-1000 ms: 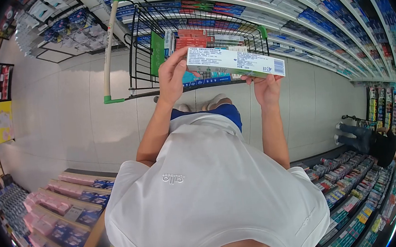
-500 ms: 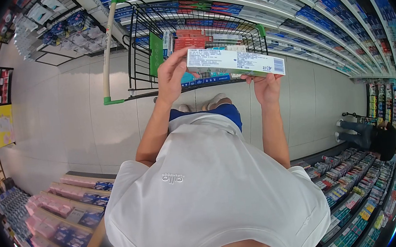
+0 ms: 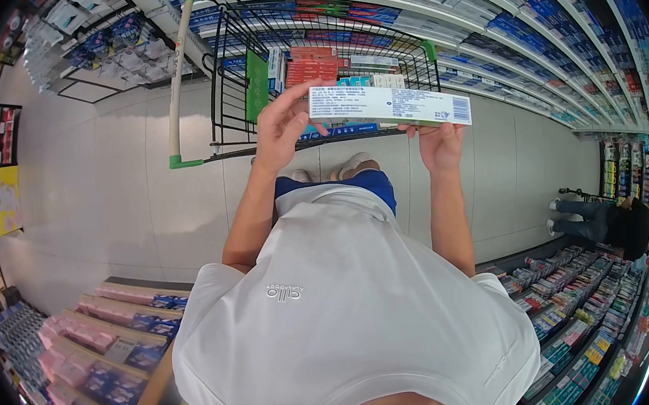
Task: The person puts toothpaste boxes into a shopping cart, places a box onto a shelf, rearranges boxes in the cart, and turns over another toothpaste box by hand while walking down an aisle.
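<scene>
A long white toothpaste box (image 3: 377, 104) is held up level between my two hands, its printed text side and barcode facing me. My left hand (image 3: 283, 126) grips the box's left end, fingers behind and over the top edge. At the right end, my right hand (image 3: 441, 143) pinches the lower edge near the barcode. Below and beyond the box stands a black wire shopping cart (image 3: 234, 117) with green corners. Red boxes (image 3: 313, 64) and other packages lie in the cart, partly hidden behind the held box.
Shelves (image 3: 469, 1) of boxed toothpaste run along the far side, right behind the cart. The cart's handle (image 3: 179, 84) is at left. Shelves with pink packs (image 3: 79, 335) are behind me at left. Another person (image 3: 600, 224) stands at far right beside a cart.
The box has tipped slightly, so its printed side faces me more fully and sits a little lower. Both hands keep their hold on it.
</scene>
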{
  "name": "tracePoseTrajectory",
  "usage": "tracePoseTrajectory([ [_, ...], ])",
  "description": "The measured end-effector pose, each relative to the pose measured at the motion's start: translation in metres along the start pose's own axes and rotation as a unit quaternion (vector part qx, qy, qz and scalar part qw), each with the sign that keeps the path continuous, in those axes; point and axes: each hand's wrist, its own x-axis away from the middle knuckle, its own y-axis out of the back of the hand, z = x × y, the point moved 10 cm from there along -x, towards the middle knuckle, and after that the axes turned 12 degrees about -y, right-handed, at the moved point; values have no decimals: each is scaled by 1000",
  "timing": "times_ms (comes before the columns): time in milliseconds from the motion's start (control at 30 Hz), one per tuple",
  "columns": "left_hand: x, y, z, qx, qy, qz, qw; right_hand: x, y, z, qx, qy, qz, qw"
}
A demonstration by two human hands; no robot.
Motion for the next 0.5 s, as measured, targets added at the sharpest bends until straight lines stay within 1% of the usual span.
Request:
tracePoseTrajectory([
  [233, -1, 2, -5, 12, 6, 28, 1000, -1, -7, 5, 10, -9, -3, 1000],
  [300, -1, 1, -8, 12, 7, 56, 998, -2, -8, 6, 6, -10, -19, 1000],
  [500, 1, 2, -9, 18, 23, 79, 996, -8, -10, 5, 17, -12, -6, 1000],
])
